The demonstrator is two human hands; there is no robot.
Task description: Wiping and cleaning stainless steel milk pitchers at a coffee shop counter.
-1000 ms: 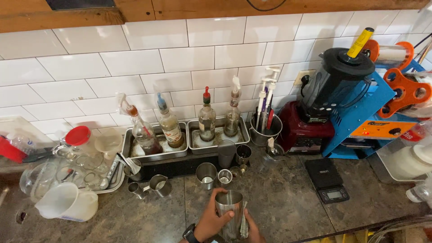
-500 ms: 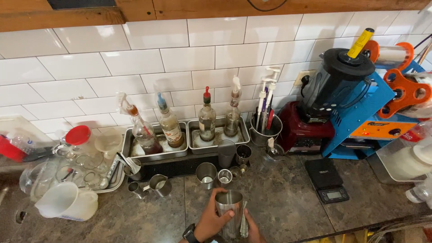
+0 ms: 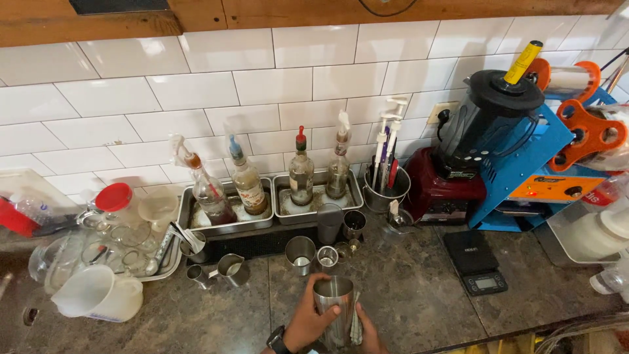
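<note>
— Steel, was it, that tall cup [image 3: 334,308] at the bottom edge of the view?

— Yes, a shiny metal shaker cup, upright on the dark stone counter [image 3: 419,295]. The left hand [image 3: 309,321] had its fingers curled round the cup's left side, clamped on it, thumb toward the rim. A dark watch [image 3: 276,341] sat on that wrist.

— And the right hand [image 3: 370,335]?

— Only partly in view, low behind the cup's right side. It touched the cup near the base, but I could not tell whether its fingers were closed or apart. Something thin and metallic [image 3: 356,321] stood between those fingers and the cup.

— What lay beyond the fingers?

— Just past the fingertips stood a small metal cup [image 3: 300,252] and a smaller one [image 3: 327,257]. Further off, two metal trays [image 3: 318,204] against the white tiled wall [image 3: 275,85] held syrup bottles with pourers [image 3: 301,172]. To the left of the left hand's fingers, well apart, were a small steel pitcher [image 3: 229,267] and a white plastic jug [image 3: 98,295]. To the right of the right hand's fingers lay a black digital scale [image 3: 475,262], with a red-based blender [image 3: 472,157] behind it.
</note>
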